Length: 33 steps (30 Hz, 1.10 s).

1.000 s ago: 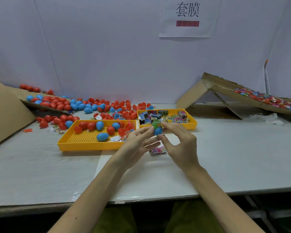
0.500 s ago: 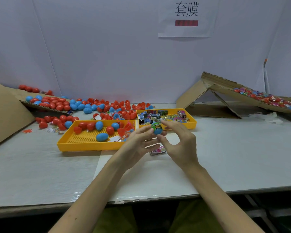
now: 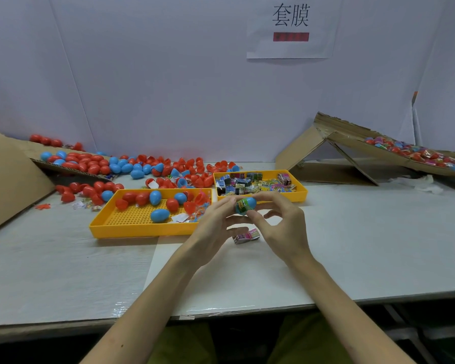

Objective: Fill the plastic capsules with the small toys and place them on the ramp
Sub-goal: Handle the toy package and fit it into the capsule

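Capsule [image 3: 244,205] at centre frame, just above the surface [image 3: 352,245], pinched at both ends by my left hand [image 3: 216,232] and right hand [image 3: 281,229], long axis roughly across the frame. Ramp [image 3: 347,139] lies upper right, so I judge my right hand nearer.

Ramp [image 3: 352,149] right of trays [image 3: 142,229]

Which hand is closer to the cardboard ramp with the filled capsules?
Right. The right hand holds the blue capsule on the side toward the ramp; the left hand is farther away.
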Available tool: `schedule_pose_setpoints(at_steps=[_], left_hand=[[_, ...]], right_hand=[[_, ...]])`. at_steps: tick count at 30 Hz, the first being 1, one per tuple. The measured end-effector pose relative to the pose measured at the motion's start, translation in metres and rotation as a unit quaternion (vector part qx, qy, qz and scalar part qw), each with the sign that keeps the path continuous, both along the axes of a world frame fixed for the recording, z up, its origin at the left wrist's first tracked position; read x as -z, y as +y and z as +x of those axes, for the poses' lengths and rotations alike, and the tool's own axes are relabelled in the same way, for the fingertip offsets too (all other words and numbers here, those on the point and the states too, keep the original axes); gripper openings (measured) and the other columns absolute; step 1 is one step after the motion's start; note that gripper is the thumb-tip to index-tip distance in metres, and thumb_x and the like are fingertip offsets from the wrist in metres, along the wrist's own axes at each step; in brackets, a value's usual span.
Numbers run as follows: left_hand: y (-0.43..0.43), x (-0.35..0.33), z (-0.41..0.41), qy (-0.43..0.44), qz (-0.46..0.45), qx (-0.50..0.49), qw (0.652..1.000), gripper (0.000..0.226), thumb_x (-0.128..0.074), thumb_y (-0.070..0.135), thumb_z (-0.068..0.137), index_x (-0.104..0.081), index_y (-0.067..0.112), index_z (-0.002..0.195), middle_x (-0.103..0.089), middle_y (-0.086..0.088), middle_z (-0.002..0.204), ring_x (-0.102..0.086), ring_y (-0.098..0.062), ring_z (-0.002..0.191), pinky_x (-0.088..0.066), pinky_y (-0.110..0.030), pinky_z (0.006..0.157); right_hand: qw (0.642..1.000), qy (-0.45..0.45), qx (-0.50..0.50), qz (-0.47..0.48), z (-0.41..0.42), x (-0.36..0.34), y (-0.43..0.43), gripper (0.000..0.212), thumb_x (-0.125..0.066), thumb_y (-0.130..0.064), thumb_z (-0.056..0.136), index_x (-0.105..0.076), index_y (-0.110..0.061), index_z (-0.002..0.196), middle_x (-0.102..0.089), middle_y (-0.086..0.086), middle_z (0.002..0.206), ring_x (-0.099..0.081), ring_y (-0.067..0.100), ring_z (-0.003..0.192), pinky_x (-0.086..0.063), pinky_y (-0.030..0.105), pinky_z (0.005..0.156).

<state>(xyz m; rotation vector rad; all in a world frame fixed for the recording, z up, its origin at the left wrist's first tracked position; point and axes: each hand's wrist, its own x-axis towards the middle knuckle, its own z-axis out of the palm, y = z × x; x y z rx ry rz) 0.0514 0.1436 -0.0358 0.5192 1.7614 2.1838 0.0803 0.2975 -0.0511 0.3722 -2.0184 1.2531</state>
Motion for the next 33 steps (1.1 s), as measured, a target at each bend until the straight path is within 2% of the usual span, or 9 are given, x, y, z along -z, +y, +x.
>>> schedule_pose_setpoints(at_steps=[3,6,10,20,22,26,29,33], left_hand=[[-0.001,0.0015,0.001,0.029,0.011,-0.002,1.0,0.027,-0.056,0.017,0.1,-0.065,0.011,0.124,-0.073,-0.006,0.102,-0.071,-0.017,0.094,-0.057,-0.028,0.079],[-0.0018,0.0031,0.0008,0.052,0.002,-0.024,0.998,0.025,-0.062,0.011,0.096,-0.068,0.017,0.119,-0.076,-0.005,0.103,-0.073,-0.02,0.097,-0.057,-0.025,0.079],[-0.0014,0.0028,0.0003,0.064,0.01,-0.05,0.997,0.025,-0.068,0.008,0.091,-0.072,0.023,0.111,-0.076,-0.006,0.109,-0.072,-0.022,0.102,-0.058,-0.025,0.081],[0.0002,0.0044,-0.0016,0.102,-0.001,-0.098,0.99,0.029,-0.074,0.007,0.086,-0.074,0.029,0.103,-0.078,0.001,0.101,-0.075,-0.017,0.094,-0.059,-0.023,0.073],[0.0004,0.0044,-0.0016,0.11,-0.005,-0.107,0.988,0.028,-0.076,0.009,0.084,-0.074,0.03,0.102,-0.078,0.001,0.1,-0.075,-0.017,0.094,-0.059,-0.023,0.073],[-0.001,0.0035,-0.0011,0.116,0.005,-0.106,0.988,0.027,-0.077,0.013,0.082,-0.075,0.032,0.1,-0.078,0.004,0.097,-0.074,-0.016,0.094,-0.058,-0.021,0.073],[-0.0021,0.0029,-0.0013,0.123,0.01,-0.098,0.988,0.026,-0.078,0.016,0.08,-0.076,0.034,0.1,-0.078,0.004,0.101,-0.074,-0.017,0.095,-0.058,-0.022,0.075],[-0.0012,0.0013,-0.0001,0.129,0.002,-0.096,0.987,0.028,-0.08,0.029,0.07,-0.076,0.034,0.098,-0.077,0.003,0.101,-0.073,-0.019,0.097,-0.059,-0.025,0.076]], right_hand=[[1.0,0.005,-0.012,-0.007,-0.0002,0.0003,0.0008,0.034,-0.078,-0.008,0.083,-0.067,-0.024,0.111,-0.07,-0.011,0.102,-0.068,0.003,0.093,-0.057,0.034,0.073],[1.0,-0.012,-0.024,-0.004,-0.0008,0.0009,0.0009,0.037,-0.076,-0.007,0.085,-0.069,-0.02,0.118,-0.068,-0.012,0.106,-0.066,-0.001,0.097,-0.057,0.03,0.076],[1.0,-0.001,-0.015,0.002,-0.0014,0.001,0.0029,0.035,-0.078,-0.008,0.083,-0.071,-0.017,0.117,-0.07,-0.013,0.105,-0.065,-0.002,0.095,-0.056,0.025,0.076],[0.999,0.037,0.018,0.028,-0.0022,0.0006,0.0056,0.036,-0.082,-0.01,0.078,-0.073,-0.008,0.113,-0.068,-0.01,0.103,-0.065,0.005,0.089,-0.051,0.008,0.074],[0.999,0.028,0.008,0.016,-0.0023,0.001,0.0058,0.035,-0.082,-0.011,0.078,-0.074,-0.011,0.112,-0.069,-0.011,0.103,-0.067,0.004,0.089,-0.052,0.009,0.074],[0.997,-0.028,-0.05,-0.046,-0.003,0.001,0.0058,0.034,-0.078,-0.01,0.083,-0.071,-0.017,0.115,-0.074,-0.007,0.102,-0.071,0.007,0.092,-0.058,0.023,0.077],[0.994,-0.046,-0.071,-0.07,-0.0027,-0.0007,0.0052,0.036,-0.077,-0.012,0.084,-0.067,-0.026,0.115,-0.073,-0.012,0.102,-0.072,0.007,0.091,-0.059,0.023,0.076],[0.991,-0.059,-0.086,-0.079,-0.0018,-0.0027,0.0049,0.033,-0.076,-0.016,0.084,-0.068,-0.029,0.113,-0.074,-0.011,0.102,-0.072,0.009,0.092,-0.059,0.024,0.078]])
